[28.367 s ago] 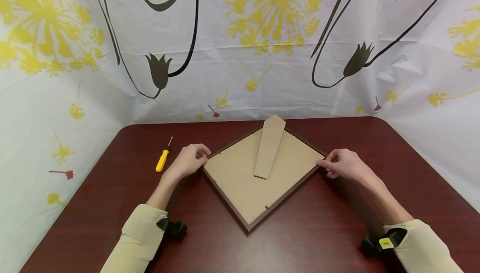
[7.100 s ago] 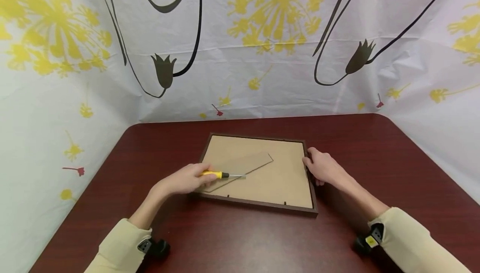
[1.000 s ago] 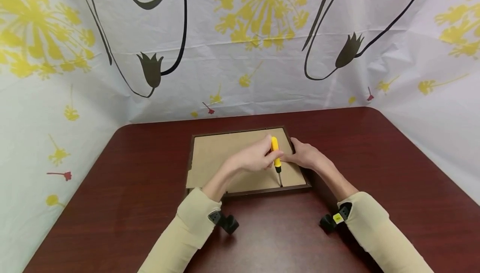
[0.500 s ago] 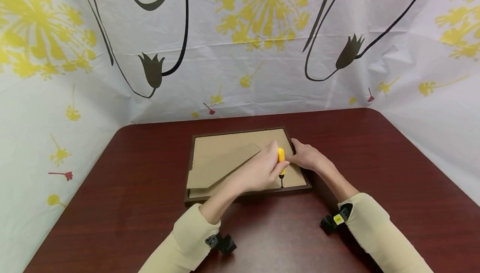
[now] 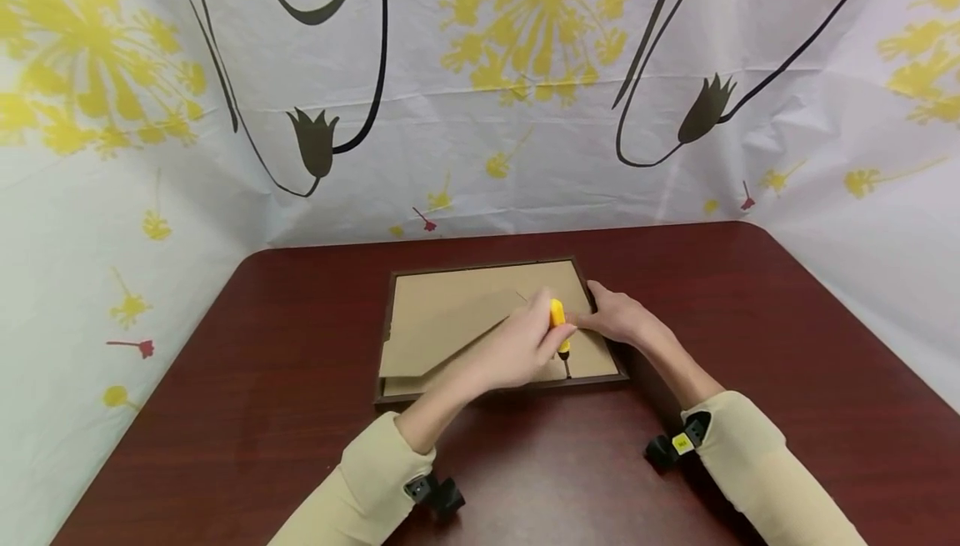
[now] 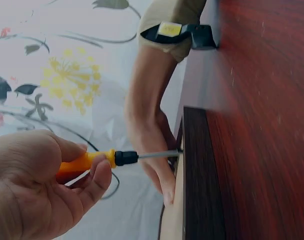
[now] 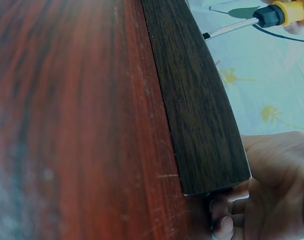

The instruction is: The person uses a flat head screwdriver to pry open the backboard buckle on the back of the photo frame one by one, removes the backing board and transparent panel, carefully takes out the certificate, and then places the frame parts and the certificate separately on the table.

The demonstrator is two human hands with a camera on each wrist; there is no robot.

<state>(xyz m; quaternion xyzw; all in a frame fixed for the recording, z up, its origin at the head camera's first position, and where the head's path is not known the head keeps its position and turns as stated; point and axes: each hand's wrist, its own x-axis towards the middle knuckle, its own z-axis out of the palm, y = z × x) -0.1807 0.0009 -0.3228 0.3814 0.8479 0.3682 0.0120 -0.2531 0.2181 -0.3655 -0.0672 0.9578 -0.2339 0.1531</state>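
Observation:
A picture frame (image 5: 592, 380) lies face down, its brown backing board (image 5: 450, 282) and fold-out stand (image 5: 442, 338) uppermost. My left hand (image 5: 513, 350) grips a yellow-handled screwdriver (image 5: 557, 314), its shaft slanting down to the frame's near edge. In the left wrist view, the screwdriver (image 6: 126, 158) has its metal tip at a small dark tab (image 6: 180, 151) just inside the dark rim (image 6: 202, 175). My right hand (image 5: 618, 317) holds the frame's right side, thumb over the backing. Fingers of that hand (image 7: 277, 175) curl beside the frame's corner in the right wrist view.
The frame rests on a dark red wooden table (image 5: 225, 379). A white patterned sheet (image 5: 450, 112) hangs behind the table and along its sides. Each wrist carries a small black camera (image 5: 447, 498) on a strap.
Long before, the screwdriver lay on the table and the frame was turned cornerwise. Within the last second my left hand has dropped lower around the screwdriver; my right hand keeps its hold.

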